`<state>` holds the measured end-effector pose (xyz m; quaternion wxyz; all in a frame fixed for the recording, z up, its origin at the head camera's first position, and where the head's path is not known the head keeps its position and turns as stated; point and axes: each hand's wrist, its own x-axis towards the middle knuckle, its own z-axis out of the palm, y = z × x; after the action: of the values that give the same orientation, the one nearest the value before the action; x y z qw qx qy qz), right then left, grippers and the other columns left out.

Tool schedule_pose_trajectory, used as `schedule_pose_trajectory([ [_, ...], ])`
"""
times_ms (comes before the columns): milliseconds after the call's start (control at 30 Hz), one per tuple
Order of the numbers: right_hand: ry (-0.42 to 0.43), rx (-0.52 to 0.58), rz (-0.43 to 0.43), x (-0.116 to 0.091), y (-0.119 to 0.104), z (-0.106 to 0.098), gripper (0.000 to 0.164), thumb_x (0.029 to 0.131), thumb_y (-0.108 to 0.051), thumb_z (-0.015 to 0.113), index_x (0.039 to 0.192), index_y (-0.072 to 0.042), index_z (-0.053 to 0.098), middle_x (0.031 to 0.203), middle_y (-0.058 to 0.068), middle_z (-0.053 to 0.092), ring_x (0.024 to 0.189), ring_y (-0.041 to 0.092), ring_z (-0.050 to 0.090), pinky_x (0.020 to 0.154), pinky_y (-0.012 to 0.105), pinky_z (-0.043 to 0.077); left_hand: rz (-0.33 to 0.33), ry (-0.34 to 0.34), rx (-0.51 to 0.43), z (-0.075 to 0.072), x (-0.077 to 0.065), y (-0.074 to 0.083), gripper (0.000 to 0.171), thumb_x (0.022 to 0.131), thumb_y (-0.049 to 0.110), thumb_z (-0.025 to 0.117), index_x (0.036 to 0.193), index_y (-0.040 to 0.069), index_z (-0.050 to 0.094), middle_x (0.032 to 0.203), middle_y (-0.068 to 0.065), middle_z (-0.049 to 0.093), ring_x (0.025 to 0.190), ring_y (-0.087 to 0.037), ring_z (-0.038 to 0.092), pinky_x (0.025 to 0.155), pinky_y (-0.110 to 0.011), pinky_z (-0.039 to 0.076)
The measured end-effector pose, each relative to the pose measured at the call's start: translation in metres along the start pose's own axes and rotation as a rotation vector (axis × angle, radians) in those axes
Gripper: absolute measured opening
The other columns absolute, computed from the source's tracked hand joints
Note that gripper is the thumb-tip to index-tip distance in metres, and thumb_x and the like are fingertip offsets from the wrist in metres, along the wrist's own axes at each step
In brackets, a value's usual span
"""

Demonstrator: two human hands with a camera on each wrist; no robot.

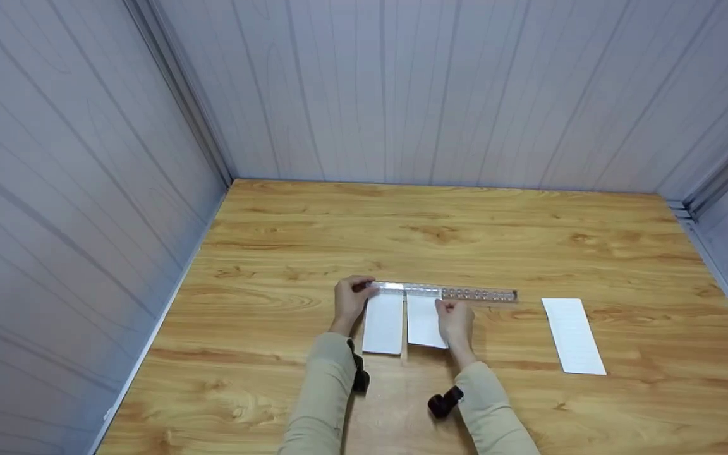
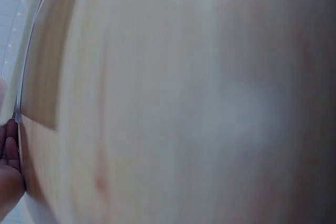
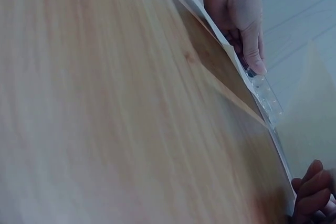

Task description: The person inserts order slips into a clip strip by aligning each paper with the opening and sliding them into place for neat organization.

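A long clear plastic strip (image 1: 478, 294), ruler-like with a row of round patterns, lies across the tops of two white paper slips. My left hand (image 1: 350, 298) grips its left end, the thumb on the near side. The left paper slip (image 1: 383, 325) lies beneath that end. Beside it, the right paper slip (image 1: 424, 325) has its near edge slightly raised. My right hand (image 1: 456, 322) pinches this slip's right edge with curled fingers, just below the strip. In the right wrist view the left hand (image 3: 236, 9) shows at the strip's end; the right hand (image 3: 315, 195) is partly cut off.
A third white paper slip (image 1: 574, 335) lies apart on the right of the wooden table (image 1: 288, 221). Pale panel walls (image 1: 370, 95) stand behind and at both sides of the table. Dark wrist cameras (image 1: 445, 402) are strapped to both sleeves.
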<state>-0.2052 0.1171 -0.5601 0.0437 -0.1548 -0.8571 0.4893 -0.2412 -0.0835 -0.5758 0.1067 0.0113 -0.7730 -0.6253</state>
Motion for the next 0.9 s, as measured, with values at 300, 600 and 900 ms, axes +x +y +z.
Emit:
schedule_pose_trajectory([
  [300,0.001,0.009,-0.032,0.0,0.001,0.003,0.021,0.084,-0.011,0.058,0.07,0.002,0.065,0.059,0.004,0.057,0.054,0.016,0.049,0.049,0.026,0.04,-0.011,0.013,0.016,0.001,0.001,-0.001,0.016,0.071,-0.005,0.07,0.086,-0.006,0.068,0.086,-0.018,0.065,0.081,-0.027,0.06,0.072,-0.032,0.049],
  [600,0.022,0.027,-0.052,-0.001,0.0,0.003,0.021,0.084,-0.013,0.059,0.07,0.001,0.066,0.06,0.006,0.059,0.054,0.017,0.052,0.05,0.027,0.042,0.027,0.002,-0.023,-0.003,-0.005,0.014,0.018,0.07,-0.009,0.068,0.087,-0.013,0.065,0.086,-0.025,0.063,0.081,-0.035,0.059,0.073,-0.036,0.049],
  [900,0.007,0.01,-0.086,-0.001,-0.002,0.001,0.023,0.083,-0.009,0.059,0.063,0.001,0.066,0.046,-0.005,0.045,0.045,0.009,0.039,0.043,0.023,0.032,0.045,0.012,-0.016,0.001,0.0,-0.001,0.017,0.069,-0.007,0.07,0.086,-0.01,0.066,0.085,-0.021,0.064,0.08,-0.03,0.06,0.069,-0.028,0.049],
])
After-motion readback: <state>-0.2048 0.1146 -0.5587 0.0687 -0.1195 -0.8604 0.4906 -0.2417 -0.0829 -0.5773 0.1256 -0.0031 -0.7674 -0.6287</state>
